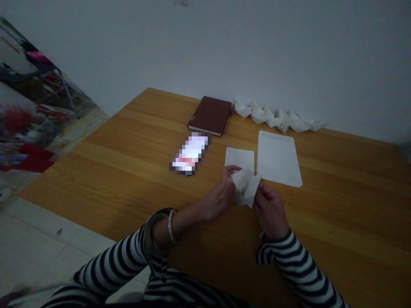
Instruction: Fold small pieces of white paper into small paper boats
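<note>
Between my two hands is a piece of folded white lined paper [239, 192], with several creased layers and flaps standing out. My left hand [221, 196] pinches its left side, thumb and fingers closed on the layers. On the right side, my right hand [270, 208] grips a flap between thumb and fingers. Just behind the folded paper lies a small lined sheet [239, 157] flat on the table. A larger stack of white paper [278, 158] rests to the right of that sheet.
A lit phone [191, 153] lies left of the papers on the wooden table [122, 171]. Behind it is a dark red notebook [211, 114]. Several folded paper boats [272, 117] stand in a row along the wall [257, 51]. Clutter [38, 111] fills the far left.
</note>
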The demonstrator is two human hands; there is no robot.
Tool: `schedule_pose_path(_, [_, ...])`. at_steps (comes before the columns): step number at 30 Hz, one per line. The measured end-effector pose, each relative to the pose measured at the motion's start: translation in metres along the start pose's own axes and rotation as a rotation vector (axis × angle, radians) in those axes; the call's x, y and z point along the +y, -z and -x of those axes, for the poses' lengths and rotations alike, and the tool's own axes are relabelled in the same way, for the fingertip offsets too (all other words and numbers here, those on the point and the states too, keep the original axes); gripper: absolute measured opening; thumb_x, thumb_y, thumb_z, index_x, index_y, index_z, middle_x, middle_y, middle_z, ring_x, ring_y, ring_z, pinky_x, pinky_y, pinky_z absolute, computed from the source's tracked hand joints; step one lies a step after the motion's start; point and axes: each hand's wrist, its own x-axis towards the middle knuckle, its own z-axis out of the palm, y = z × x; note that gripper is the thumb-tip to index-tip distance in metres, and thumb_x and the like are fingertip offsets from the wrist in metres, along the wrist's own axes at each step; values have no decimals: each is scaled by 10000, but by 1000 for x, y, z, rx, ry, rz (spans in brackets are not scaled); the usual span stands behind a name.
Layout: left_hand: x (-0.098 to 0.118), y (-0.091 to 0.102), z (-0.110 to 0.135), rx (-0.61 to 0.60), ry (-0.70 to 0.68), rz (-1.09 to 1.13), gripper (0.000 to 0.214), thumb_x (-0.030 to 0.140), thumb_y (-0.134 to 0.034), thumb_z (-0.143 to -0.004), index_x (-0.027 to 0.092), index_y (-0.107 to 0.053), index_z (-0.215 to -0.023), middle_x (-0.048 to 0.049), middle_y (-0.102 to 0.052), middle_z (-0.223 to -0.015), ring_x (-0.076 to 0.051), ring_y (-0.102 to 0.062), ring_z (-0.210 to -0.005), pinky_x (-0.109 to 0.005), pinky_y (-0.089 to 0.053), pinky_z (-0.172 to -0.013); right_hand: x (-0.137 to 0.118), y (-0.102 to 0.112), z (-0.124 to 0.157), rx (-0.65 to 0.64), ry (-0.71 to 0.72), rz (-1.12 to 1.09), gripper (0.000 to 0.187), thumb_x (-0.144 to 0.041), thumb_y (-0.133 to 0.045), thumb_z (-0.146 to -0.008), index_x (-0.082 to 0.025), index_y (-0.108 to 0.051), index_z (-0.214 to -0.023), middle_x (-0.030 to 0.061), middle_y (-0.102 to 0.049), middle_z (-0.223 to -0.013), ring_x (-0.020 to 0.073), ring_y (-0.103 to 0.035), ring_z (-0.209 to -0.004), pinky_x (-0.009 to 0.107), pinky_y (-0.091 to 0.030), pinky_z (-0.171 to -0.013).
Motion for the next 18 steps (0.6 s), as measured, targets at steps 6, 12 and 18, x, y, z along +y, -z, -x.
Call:
schedule_pose_path(6, [3, 2, 2, 14, -30, -172, 623, 649, -164, -947, 189, -168, -1368, -159, -418, -1261, -241, -508, -1012, -422, -432, -908, -7, -2, 2, 45, 145, 261, 131, -298, -731, -734, -169, -711, -737, -41, -545, -524, 76, -431, -460, 188, -321, -426])
schedule_pose_path(12, [-5, 3, 1, -11, -34, -184, 601, 610, -194, -968, 172, -167, -1379, -173, -382, -1299, -266, -466, -1127, -438, -398, -985, -16, -4, 5, -16, 190, 463, 114, -257, -678, -732, -152, -697, -690, -34, -555, -531, 80, -442, -466, 192, -330, -431])
schedule_pose_path(18, [-3, 3, -1, 10, -107, -258, 523, 564, -272, -981, 178, -221, -1331, -149, -346, -1287, -269, -405, -1182, -417, -365, -1030, -20, -2, 4, -91, 18, 432, 225, -353, -676, -736, -173, -595, -628, -51, -513, -468, 75, -403, -364, 192, -290, -353])
